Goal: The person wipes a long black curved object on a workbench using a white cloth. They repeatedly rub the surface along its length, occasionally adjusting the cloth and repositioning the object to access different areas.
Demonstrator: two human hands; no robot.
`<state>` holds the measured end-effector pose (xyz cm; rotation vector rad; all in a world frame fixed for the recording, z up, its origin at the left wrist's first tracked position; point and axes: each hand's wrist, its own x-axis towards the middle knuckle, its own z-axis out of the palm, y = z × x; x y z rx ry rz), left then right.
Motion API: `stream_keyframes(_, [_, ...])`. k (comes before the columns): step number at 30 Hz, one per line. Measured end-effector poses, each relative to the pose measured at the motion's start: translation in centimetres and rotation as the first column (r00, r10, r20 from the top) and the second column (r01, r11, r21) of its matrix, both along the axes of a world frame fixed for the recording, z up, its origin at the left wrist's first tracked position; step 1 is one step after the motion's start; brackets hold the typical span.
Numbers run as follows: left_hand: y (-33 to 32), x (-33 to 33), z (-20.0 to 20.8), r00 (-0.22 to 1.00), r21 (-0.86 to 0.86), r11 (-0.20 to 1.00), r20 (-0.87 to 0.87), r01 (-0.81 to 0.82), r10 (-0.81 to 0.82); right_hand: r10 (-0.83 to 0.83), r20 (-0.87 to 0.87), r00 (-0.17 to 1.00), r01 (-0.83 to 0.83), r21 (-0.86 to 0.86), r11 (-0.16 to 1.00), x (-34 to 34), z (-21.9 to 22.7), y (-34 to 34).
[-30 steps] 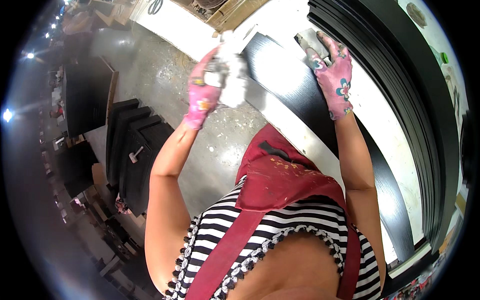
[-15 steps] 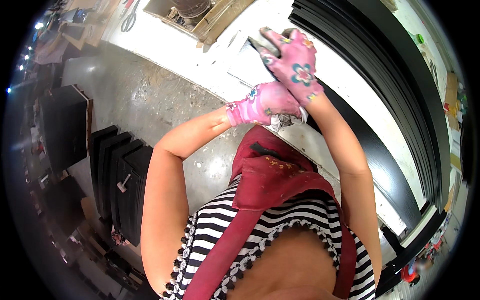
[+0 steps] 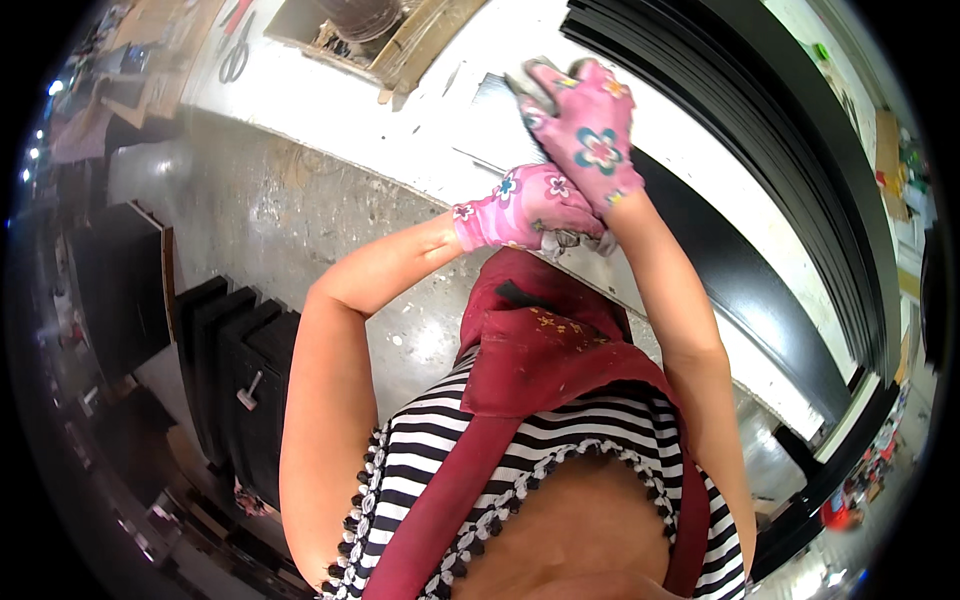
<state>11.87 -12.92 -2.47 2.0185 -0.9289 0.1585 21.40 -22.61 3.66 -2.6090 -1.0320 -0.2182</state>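
Observation:
A long black board [image 3: 720, 260] lies across the white worktable [image 3: 400, 150] and passes under both my hands. My left hand [image 3: 535, 208], in a pink flowered glove, is closed around a crumpled whitish rag [image 3: 560, 242] at the board's near edge. My right hand [image 3: 590, 130], gloved in the same pattern, rests over the board just beyond the left one, with its fingers and thumb apart. The two gloves touch or overlap near the right wrist. Part of the board under the hands is hidden.
Several black strips [image 3: 740, 150] are stacked along the right of the table. A cardboard box [image 3: 395, 65] with a dark tub stands at the far left, near scissors [image 3: 235, 60]. Black panels [image 3: 230, 370] with a small mallet [image 3: 249, 391] on them stand on the left.
The left glove has turned slightly over the rag, and less of the rag shows. My right hand has shifted little. The whole view has moved slightly.

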Motion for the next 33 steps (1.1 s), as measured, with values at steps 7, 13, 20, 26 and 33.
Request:
stream_keyframes(7, [0.5, -0.2, -0.2, 0.988, -0.079, 0.993, -0.126, 0.084, -0.094, 0.021, -0.037, 0.999, -0.02, 0.024, 1.0, 0.3, -0.3, 1.8])
stream_keyframes(13, [-0.5, 0.6, 1.9, 0.997, 0.044, 0.997, 0.04, 0.066, -0.068, -0.201, 0.041, 0.979, 0.204, -0.077, 0.976, -2.5, -0.1, -10.5])
stream_keyframes(20, [0.0, 0.9, 1.1, 0.992, 0.087, 0.992, 0.083, 0.087, -0.094, -0.365, 0.108, 0.925, 0.377, -0.14, 0.916, -4.0, -0.5, -11.4])
stream_keyframes(26, [-0.3, 0.8, 2.4, 0.996, 0.156, 0.985, 0.043, 0.073, -0.081, -0.319, 0.093, 0.943, 0.329, -0.133, 0.935, -4.1, 0.1, -11.0])
stream_keyframes(33, [-1.1, 0.8, 2.5, 0.998, 0.159, 0.987, 0.05, 0.032, -0.041, -0.789, 0.236, 0.567, 0.824, -0.146, 0.548, -5.7, -0.6, -30.6])
